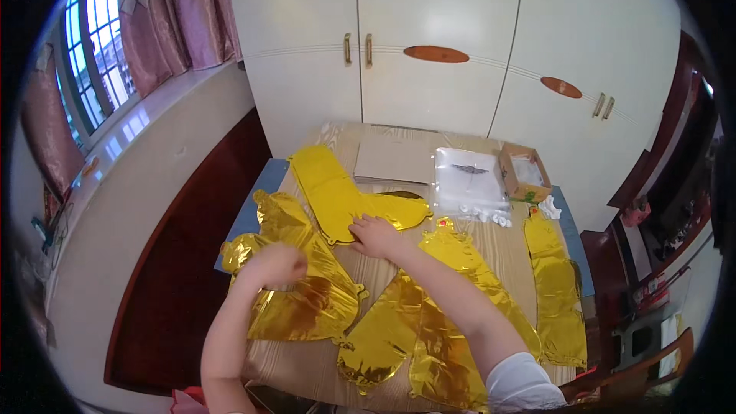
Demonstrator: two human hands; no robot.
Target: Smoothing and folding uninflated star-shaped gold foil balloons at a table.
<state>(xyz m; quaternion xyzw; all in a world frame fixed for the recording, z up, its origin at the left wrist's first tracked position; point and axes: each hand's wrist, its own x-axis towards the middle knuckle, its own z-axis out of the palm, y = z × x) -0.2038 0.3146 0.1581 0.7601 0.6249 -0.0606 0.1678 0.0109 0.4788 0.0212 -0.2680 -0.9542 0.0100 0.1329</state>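
Several gold foil balloons lie flat and uninflated on a wood-grain table. My right hand (376, 236) rests on the lower edge of an L-shaped foil balloon (328, 192), its fingers stretched out and apart. Over a wide, creased foil balloon (310, 307) at the left is my left hand (280, 265), bent at the wrist; its fingers are blurred and partly hidden, so their grip does not show. Beneath my right forearm lies another large foil balloon (452, 307) with a red dot at its top tab. A long, narrow foil balloon (556, 291) lies along the right side.
At the back of the table (494, 249) sit a stack of brown cardboard (392, 159), a clear plastic bag (468, 176) and a small open cardboard box (524, 172). Crumpled white bits (549, 208) lie beside the box. White cabinet doors (437, 8) stand behind.
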